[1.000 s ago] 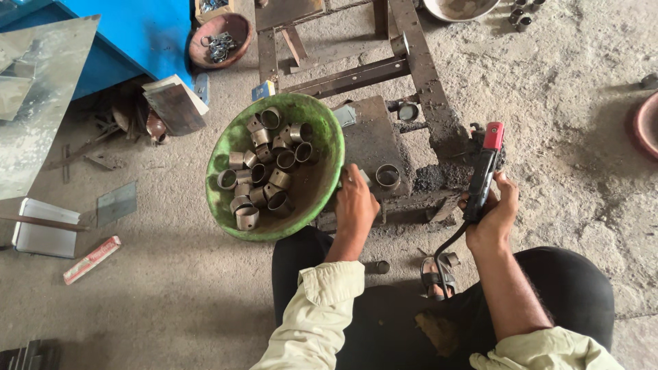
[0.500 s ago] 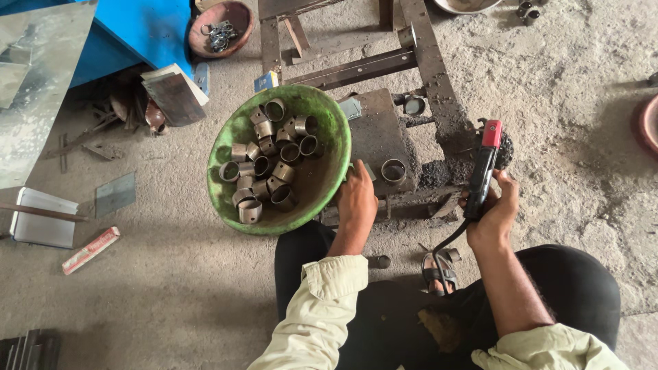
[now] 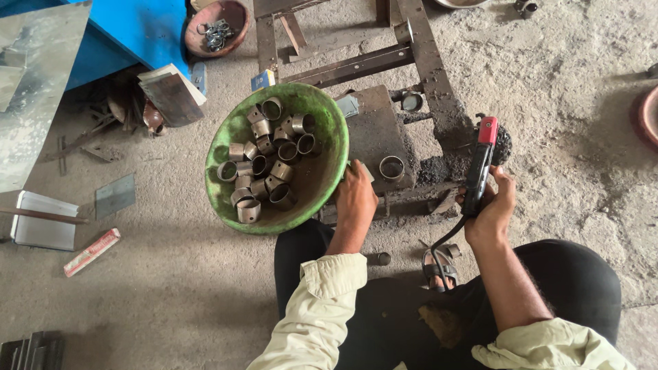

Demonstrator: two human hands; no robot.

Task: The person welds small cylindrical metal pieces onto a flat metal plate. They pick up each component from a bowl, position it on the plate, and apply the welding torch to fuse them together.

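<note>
I spot a flat red-and-white packet lying near left on the floor, and a small blue-and-yellow box far off, beside the metal frame.

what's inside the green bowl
The green bowl holds a pile of short metal rings, cut tube sections, mostly open-ended and heaped toward its left side. The bare right part shows worn green. Whatever lies beneath the pile is covered.

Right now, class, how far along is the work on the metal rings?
Done: cannot tell. In hand: one short metal ring sits on the dark steel block beside the left hand; the right hand grips a red-and-black angle grinder. Left: many rings fill the round green plastic bowl.
</note>
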